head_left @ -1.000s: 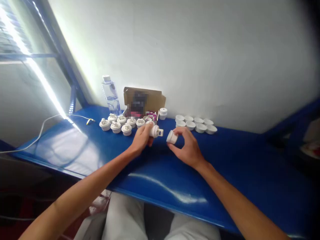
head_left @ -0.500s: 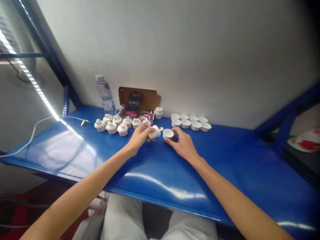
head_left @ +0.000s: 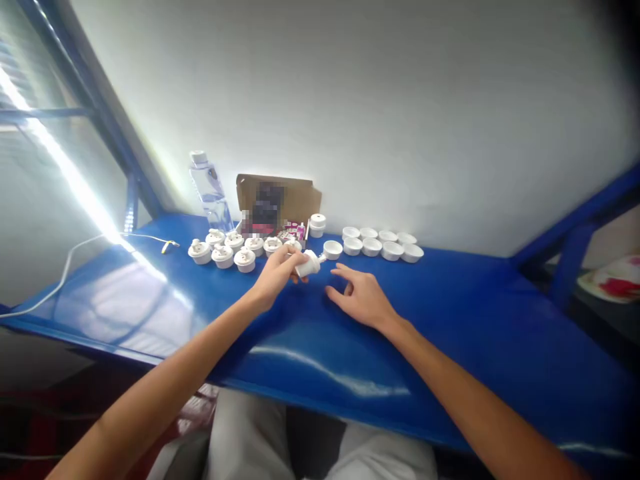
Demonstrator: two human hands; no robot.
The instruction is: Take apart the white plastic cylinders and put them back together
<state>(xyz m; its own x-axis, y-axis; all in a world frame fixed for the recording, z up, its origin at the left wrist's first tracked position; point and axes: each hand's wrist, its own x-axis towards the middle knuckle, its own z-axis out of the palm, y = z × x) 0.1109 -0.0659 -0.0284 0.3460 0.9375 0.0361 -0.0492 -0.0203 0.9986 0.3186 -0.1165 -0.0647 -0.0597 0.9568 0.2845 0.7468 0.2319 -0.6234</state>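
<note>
My left hand grips a white round part with a small stub pointing right, held tilted over the blue table. Just beyond its stub, a white cup stands on the table. My right hand hovers nearer to me than that cup, thumb and fingers apart, holding nothing. Several more white cups stand in two rows to the right. On the left are several white cups with fitted tops, and two stacked white parts stand behind my left hand.
An open cardboard box with small packets stands against the wall, beside a clear water bottle. A white cable lies across the left side. Blue frame bars slope down at both sides.
My right hand has let go of the white cup and drawn back toward me, its fingers opening. The cup now stands slightly farther back. My left hand still grips the white part.
</note>
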